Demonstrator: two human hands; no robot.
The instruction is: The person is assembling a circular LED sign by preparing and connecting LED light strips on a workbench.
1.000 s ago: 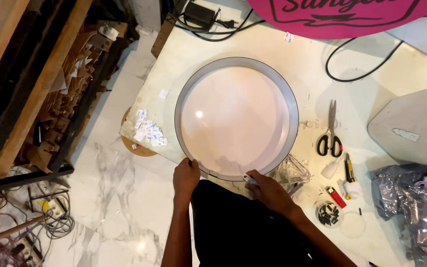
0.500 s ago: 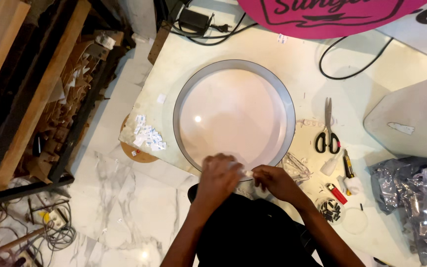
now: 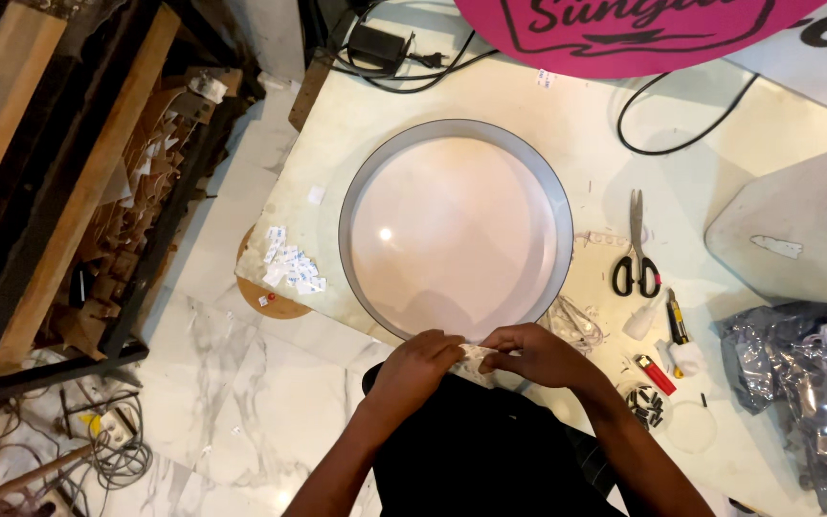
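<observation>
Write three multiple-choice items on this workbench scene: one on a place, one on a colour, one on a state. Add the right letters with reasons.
1. Where do the scissors lie?
A. right of the round tray
B. inside it
C. on the floor

2. What colour is the round sign at the top?
A. green
B. pink
C. yellow

3. How are the left hand and right hand placed?
A. far apart
B. flat in the tray
C. together on a small pale piece at the tray's near rim

Answers: 1 A, the scissors rest on the table beside the rim. 2 B, its face is bright pink. 3 C, both pinch the piece between them.
</observation>
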